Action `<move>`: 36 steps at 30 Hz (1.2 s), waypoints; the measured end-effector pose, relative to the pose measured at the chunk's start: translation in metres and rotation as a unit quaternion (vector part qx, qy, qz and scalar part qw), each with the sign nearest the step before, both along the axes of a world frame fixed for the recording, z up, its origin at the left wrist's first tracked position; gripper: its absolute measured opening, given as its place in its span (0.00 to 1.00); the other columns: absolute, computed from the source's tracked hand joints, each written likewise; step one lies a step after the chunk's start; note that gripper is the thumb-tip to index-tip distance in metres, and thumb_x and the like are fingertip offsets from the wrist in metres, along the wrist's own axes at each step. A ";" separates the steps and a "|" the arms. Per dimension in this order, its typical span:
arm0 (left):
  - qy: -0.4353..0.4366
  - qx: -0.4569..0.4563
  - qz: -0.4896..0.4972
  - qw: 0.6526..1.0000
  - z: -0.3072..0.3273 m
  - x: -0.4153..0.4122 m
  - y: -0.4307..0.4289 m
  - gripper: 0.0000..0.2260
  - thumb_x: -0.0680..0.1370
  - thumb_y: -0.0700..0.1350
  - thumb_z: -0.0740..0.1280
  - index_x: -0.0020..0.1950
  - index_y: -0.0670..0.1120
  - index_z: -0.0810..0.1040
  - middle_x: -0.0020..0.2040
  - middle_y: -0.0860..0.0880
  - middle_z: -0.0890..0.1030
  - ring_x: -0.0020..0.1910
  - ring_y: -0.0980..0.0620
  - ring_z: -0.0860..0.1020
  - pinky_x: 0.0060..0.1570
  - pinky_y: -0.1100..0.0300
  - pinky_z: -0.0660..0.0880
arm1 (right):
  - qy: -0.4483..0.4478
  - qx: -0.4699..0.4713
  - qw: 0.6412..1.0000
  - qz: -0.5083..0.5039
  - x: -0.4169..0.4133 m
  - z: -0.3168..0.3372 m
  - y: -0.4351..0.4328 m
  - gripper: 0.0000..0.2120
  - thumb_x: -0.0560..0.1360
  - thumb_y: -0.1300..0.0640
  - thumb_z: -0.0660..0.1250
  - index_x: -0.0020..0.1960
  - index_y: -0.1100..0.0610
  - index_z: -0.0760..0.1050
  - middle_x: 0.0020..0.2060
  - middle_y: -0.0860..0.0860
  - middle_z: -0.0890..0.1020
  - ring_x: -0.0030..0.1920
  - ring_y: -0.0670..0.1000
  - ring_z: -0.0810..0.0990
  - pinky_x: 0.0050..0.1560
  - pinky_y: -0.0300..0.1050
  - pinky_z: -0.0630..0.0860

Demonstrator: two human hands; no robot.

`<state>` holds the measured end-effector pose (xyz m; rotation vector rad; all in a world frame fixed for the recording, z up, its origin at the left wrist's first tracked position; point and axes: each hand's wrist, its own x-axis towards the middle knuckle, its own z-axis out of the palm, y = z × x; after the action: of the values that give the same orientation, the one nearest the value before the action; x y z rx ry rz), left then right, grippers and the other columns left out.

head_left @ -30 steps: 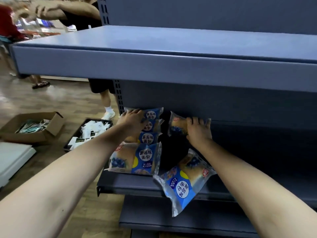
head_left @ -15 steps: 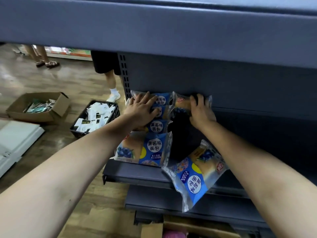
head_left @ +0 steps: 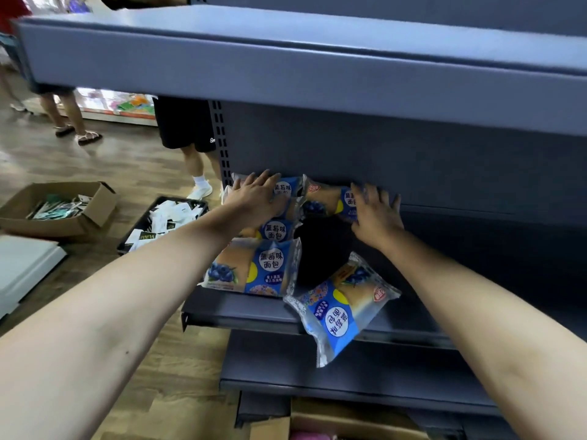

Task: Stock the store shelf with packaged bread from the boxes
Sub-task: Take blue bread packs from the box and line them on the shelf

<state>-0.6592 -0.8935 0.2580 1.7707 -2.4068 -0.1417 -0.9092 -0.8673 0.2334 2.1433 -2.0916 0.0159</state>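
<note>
- Plainly, the left hand (head_left: 257, 200) lies with fingers straight on the rear bread packets (head_left: 282, 189), which are stacked at the left end of the shelf (head_left: 241, 315). It presses them and does not pinch.
- The front packet (head_left: 254, 269) stands on edge near the shelf lip, label facing out.
- These packets look light and soft, with a slick film wrap. The loaf would probably crush under a hard squeeze, so a flat palm on the broad face or a pinch on the crimped end seam seems safest.
- The right hand (head_left: 374, 214) is spread flat, its fingertips on a sideways packet (head_left: 328, 198) against the back panel.
- A loose packet (head_left: 341, 312) lies tilted, overhanging the shelf lip. It may slide off, and gripping both short ends should steady it.
</note>
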 end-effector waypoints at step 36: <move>-0.046 0.214 -0.018 0.976 -0.004 -0.099 0.167 0.38 0.67 0.55 0.75 0.68 0.42 0.62 0.59 0.47 0.75 0.55 0.47 0.76 0.47 0.57 0.74 | -0.085 0.074 0.985 0.132 -0.031 -0.012 0.172 0.37 0.76 0.44 0.63 0.78 0.52 0.49 0.76 0.52 0.55 0.70 0.59 0.64 0.64 0.51 0.70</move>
<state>-0.7585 -0.7263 0.2542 1.9360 -2.6254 -0.6408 -0.9402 -0.6951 0.2215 2.5791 -1.9304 0.0764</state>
